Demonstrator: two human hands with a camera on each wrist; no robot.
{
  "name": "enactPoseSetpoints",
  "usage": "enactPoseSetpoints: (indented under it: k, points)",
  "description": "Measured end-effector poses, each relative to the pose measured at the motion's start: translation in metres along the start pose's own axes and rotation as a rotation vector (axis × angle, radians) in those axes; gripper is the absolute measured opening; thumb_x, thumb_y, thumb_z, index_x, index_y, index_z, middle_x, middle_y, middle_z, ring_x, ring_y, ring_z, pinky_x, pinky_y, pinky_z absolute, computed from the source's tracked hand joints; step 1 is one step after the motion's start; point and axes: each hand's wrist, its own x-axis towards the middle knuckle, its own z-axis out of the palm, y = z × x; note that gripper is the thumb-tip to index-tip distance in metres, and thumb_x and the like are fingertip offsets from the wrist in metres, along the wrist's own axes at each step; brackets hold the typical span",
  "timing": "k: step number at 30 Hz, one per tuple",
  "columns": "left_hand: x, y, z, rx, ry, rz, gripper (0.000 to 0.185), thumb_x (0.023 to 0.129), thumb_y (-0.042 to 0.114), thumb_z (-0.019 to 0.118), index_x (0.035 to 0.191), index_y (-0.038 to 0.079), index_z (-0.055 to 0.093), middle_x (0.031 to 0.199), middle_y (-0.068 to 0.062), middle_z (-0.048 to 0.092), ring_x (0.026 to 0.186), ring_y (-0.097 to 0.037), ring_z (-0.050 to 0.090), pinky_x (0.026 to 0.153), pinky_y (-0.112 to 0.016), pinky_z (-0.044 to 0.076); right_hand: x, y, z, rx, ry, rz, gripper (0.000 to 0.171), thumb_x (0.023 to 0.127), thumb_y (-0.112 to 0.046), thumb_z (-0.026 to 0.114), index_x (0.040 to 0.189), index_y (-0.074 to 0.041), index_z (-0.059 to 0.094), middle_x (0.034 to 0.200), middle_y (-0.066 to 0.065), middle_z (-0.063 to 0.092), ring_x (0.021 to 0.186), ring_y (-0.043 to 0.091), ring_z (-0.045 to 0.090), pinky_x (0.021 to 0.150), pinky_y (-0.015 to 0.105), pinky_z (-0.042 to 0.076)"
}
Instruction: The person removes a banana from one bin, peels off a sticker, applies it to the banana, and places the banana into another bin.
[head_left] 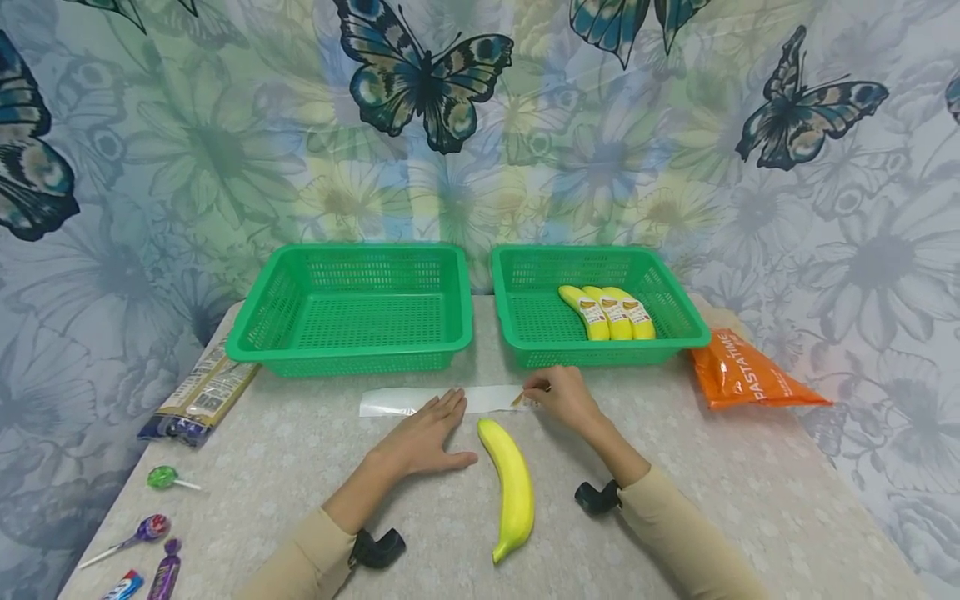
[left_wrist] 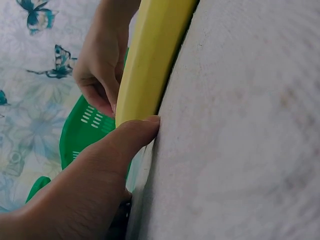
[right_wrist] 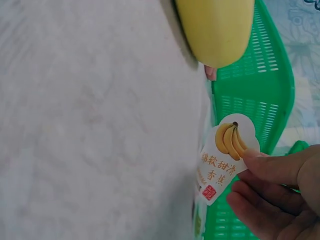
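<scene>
My left hand (head_left: 422, 440) lies flat with straight fingers over a white backing strip (head_left: 384, 402). At the strip's right end, my right hand (head_left: 564, 402) pinches a white label (right_wrist: 226, 156) printed with bananas and orange characters. In the right wrist view the label stands tilted up from the strip, between thumb and fingers. A single yellow banana (head_left: 512, 492) lies on the table between the two forearms, stem end towards me. Its far tip sits near my left thumb. No label shows on its visible side.
Three labelled bananas (head_left: 613, 315) lie in the right green basket (head_left: 600, 357). A second green basket (head_left: 352, 360) stands to its left. An orange pasta bag (head_left: 750, 375) is at the right, a dark packet (head_left: 202, 396) at the left. Lollipops (head_left: 153, 527) and wrapped sweets (head_left: 167, 573) lie front left.
</scene>
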Motion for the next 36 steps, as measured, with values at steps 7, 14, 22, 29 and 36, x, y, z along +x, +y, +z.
enactPoseSetpoints:
  k: [7,14,22,29,36]
  points:
    - [0.001,0.0,0.0,-0.009,0.012,0.007,0.095,0.087,0.065,0.055,0.148,-0.004,0.035,0.158,-0.019,0.028,0.149,-0.031,0.025,0.122,-0.045,0.024,-0.01,-0.001,-0.018,0.012,0.047,0.016,0.009,0.088,-0.015,0.072,0.091,-0.01,0.078,0.085,0.004,0.076,0.075,0.013,0.07,0.062,0.024,0.055]
    - [0.0,-0.001,0.001,0.0,0.027,0.01,0.095,0.086,0.065,0.056,0.149,-0.003,0.035,0.159,-0.019,0.028,0.149,-0.031,0.025,0.122,-0.045,0.023,-0.017,-0.006,-0.032,0.094,0.091,0.108,0.011,0.088,-0.018,0.072,0.092,-0.01,0.078,0.085,0.004,0.076,0.077,0.015,0.07,0.066,0.027,0.056]
    - [0.002,0.0,0.0,-0.045,0.047,0.012,0.098,0.085,0.064,0.06,0.151,-0.001,0.029,0.16,-0.018,0.024,0.15,-0.031,0.021,0.123,-0.048,0.02,-0.022,-0.009,-0.031,0.13,0.078,0.14,0.012,0.086,-0.019,0.073,0.09,-0.009,0.078,0.084,0.004,0.076,0.076,0.013,0.069,0.064,0.026,0.054]
    - [-0.001,0.01,-0.002,-0.194,0.142,-0.034,0.104,0.08,0.063,0.067,0.153,0.003,0.026,0.161,-0.015,0.023,0.15,-0.032,0.021,0.122,-0.048,0.021,-0.031,-0.018,-0.033,0.172,0.083,0.135,0.012,0.085,-0.019,0.074,0.09,-0.009,0.078,0.084,0.004,0.076,0.075,0.012,0.068,0.063,0.025,0.054]
    - [-0.015,0.041,-0.003,-0.41,0.12,-0.068,0.106,0.082,0.057,0.069,0.156,0.006,0.014,0.164,-0.009,0.01,0.152,-0.024,0.011,0.123,-0.046,0.017,-0.046,-0.023,-0.041,0.206,0.081,0.167,0.013,0.085,-0.022,0.075,0.09,-0.01,0.078,0.081,0.003,0.075,0.071,0.01,0.067,0.061,0.025,0.053]
